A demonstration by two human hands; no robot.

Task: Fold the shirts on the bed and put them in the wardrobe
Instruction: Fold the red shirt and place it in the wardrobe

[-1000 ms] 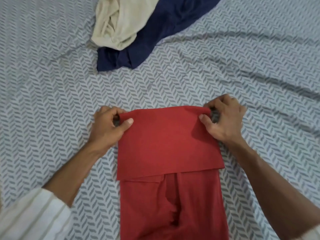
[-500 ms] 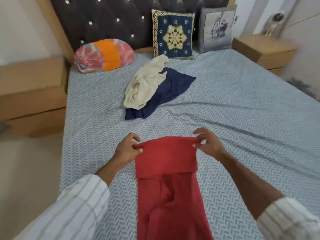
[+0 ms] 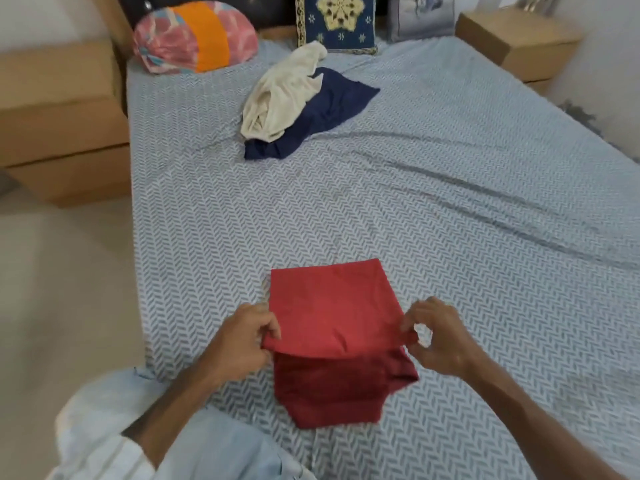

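Observation:
A red shirt, folded into a compact rectangle, lies on the near part of the bed. My left hand pinches the left corner of its raised top layer. My right hand pinches the right corner of that same layer. The layer is lifted over the darker lower part of the shirt. Farther up the bed a cream shirt lies crumpled on top of a navy shirt.
A pink and orange bolster, a blue patterned cushion and a grey cushion line the headboard. Wooden bedside tables stand at the left and at the right. Bare floor runs along the left bed edge.
Both hands have drawn the red shirt's far edge back toward me, making another fold, so the shirt is now shorter. The camera has tilted up to show the whole bed.

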